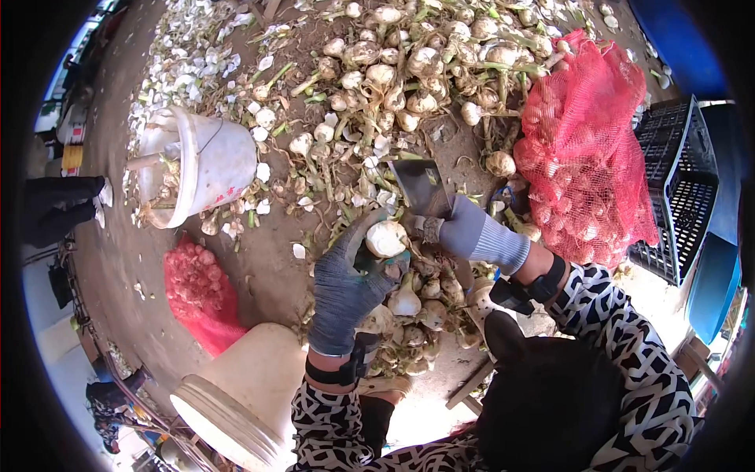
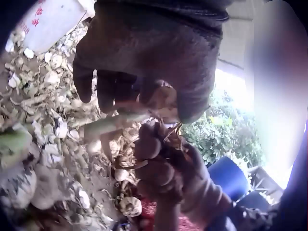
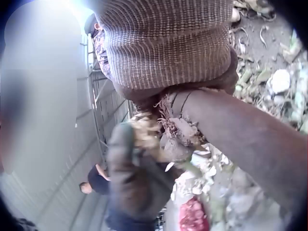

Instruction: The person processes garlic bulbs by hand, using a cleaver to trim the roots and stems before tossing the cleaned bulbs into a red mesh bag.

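Observation:
My left hand [image 1: 350,283], in a grey glove, grips a garlic bulb [image 1: 387,239] with its pale face turned up. In the left wrist view a green stem [image 2: 115,122] sticks out beside the bulb and the left fingers curl over it. My right hand [image 1: 476,232], gloved too, grips a cleaver by its handle. The dark broad blade [image 1: 423,187] points up and away, just beyond the bulb. Both hands are close together, the right one's fingers near the bulb. Dry root bits [image 3: 178,130] cling by the right hand in the right wrist view.
Below the hands lies a pile of garlic bulbs [image 1: 413,330]; a larger heap [image 1: 425,71] spreads ahead. A white bucket [image 1: 224,161] lies tipped at left, with a red net bag [image 1: 200,287] nearby. At right stand a full red net sack [image 1: 582,157] and a black crate [image 1: 684,189].

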{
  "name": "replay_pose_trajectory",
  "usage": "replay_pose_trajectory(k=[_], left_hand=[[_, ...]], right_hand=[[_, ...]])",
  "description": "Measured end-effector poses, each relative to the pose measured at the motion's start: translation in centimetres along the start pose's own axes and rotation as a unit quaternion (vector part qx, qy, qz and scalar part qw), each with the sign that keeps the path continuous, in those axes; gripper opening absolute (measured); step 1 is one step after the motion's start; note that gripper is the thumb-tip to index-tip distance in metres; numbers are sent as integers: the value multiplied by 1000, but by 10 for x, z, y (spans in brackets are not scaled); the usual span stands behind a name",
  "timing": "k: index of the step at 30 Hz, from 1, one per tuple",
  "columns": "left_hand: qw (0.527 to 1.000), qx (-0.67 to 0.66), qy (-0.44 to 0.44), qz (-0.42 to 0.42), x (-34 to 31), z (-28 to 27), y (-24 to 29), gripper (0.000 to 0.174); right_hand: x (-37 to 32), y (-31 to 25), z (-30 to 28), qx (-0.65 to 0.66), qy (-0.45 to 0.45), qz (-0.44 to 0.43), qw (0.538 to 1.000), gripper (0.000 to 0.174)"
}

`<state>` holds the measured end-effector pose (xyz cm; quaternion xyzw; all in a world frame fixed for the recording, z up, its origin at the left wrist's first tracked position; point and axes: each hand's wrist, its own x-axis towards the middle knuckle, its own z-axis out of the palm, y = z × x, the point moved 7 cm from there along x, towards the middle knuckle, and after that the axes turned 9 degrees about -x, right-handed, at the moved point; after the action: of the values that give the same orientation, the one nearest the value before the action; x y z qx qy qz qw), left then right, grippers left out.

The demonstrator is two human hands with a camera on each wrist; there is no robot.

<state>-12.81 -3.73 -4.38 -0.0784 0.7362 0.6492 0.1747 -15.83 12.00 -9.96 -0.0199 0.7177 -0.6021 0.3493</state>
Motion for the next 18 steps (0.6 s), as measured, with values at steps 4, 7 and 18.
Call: replay_pose_trajectory(k=[4,7,18], left_hand=[[995,-49,-7,85,-5,-11,-7,43],[990,18,-79,117,-12,-5,6,36],[955,188,218,66,143,-164,-105,61]], right_hand=[[-9,-32,-13,-81,40,-173,981,25],[11,9,5,-358,-77,-113,924,33],[42,92,-28,-242,2,81,967,33]])
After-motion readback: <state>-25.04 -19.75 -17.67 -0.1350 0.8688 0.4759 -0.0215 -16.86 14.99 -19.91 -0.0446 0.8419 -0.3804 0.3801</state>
